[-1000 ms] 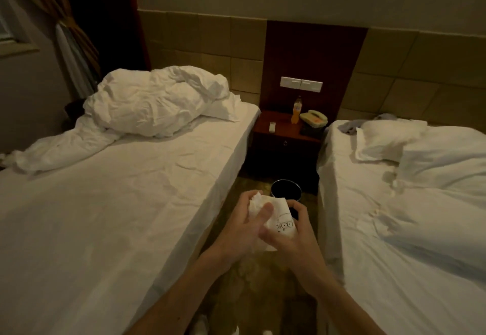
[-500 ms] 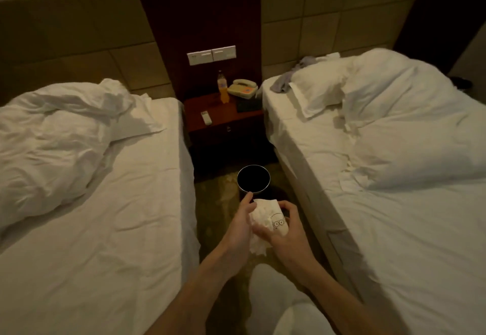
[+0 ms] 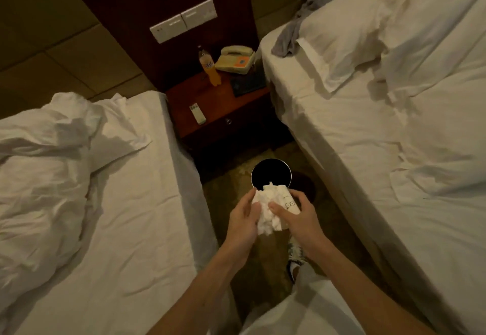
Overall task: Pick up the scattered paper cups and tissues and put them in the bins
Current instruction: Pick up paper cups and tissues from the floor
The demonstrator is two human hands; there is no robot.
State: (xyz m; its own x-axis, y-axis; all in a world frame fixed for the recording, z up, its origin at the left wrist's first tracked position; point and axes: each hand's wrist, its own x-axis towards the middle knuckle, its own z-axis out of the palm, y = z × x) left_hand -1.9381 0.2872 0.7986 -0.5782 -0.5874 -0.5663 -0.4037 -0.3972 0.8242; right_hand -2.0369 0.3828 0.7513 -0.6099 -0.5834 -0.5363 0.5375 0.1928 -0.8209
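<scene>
A round black bin (image 3: 271, 174) stands on the floor in the aisle between two beds. Just in front of its near rim, my right hand (image 3: 297, 216) grips a white paper cup (image 3: 288, 200) with a small cartoon face printed on it. Crumpled white tissues (image 3: 265, 212) bulge out of and beside the cup. My left hand (image 3: 243, 219) holds the tissues from the left side, fingers curled round them. Cup and tissues hang at the bin's edge, partly over its opening.
White beds flank the narrow aisle, the left bed (image 3: 118, 229) and the right bed (image 3: 394, 137), both with rumpled duvets. A dark red nightstand (image 3: 223, 105) behind the bin carries an orange drink bottle (image 3: 210, 69), a telephone (image 3: 235, 59) and a remote (image 3: 197, 114). My leg and shoe (image 3: 295, 255) stand below the hands.
I have stepped closer and looked down; the bin is now right under my hands. Both hands carried the cup and tissues forward to the bin's near rim.
</scene>
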